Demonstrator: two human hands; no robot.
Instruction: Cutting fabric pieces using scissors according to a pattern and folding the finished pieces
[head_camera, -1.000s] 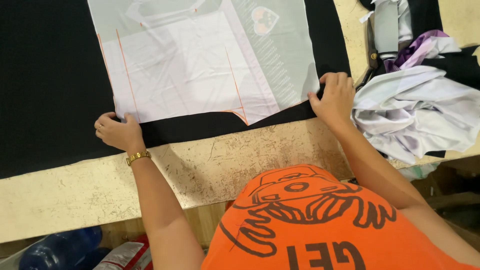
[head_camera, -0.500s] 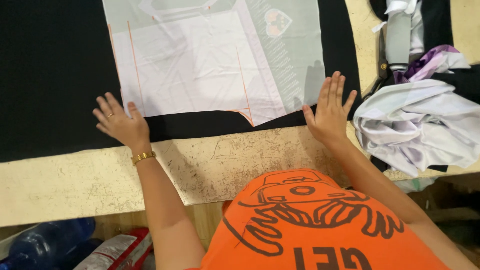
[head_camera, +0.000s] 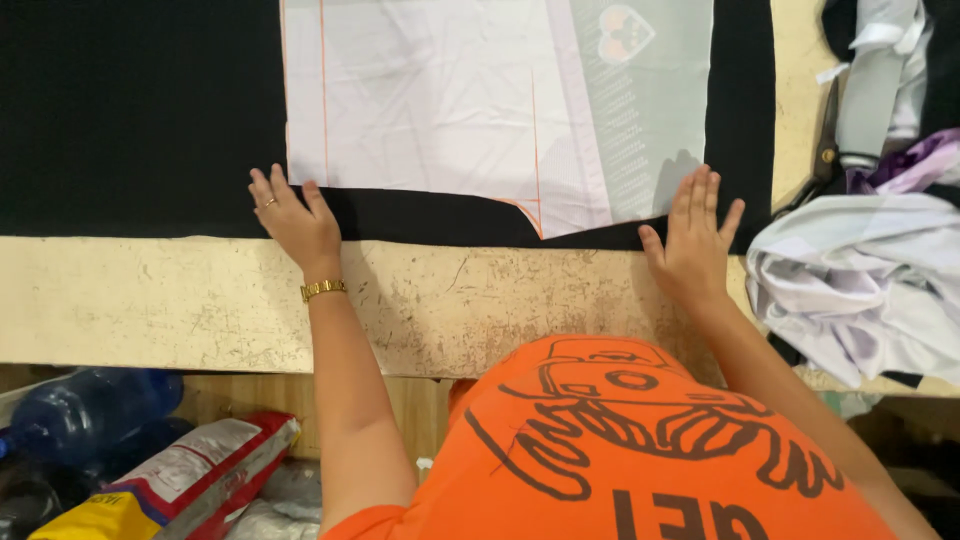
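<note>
The person wears an orange shirt with a dark line drawing, a gold bracelet on the left wrist, and a ring on that hand.

We are losing the black cloth and the pale pattern sheet past the top edge, so their far ends are staying unseen. Our orange shirt is covering part of the counter. The scissors are lying half buried in the heap of clothes, which is running off the right edge.
</note>
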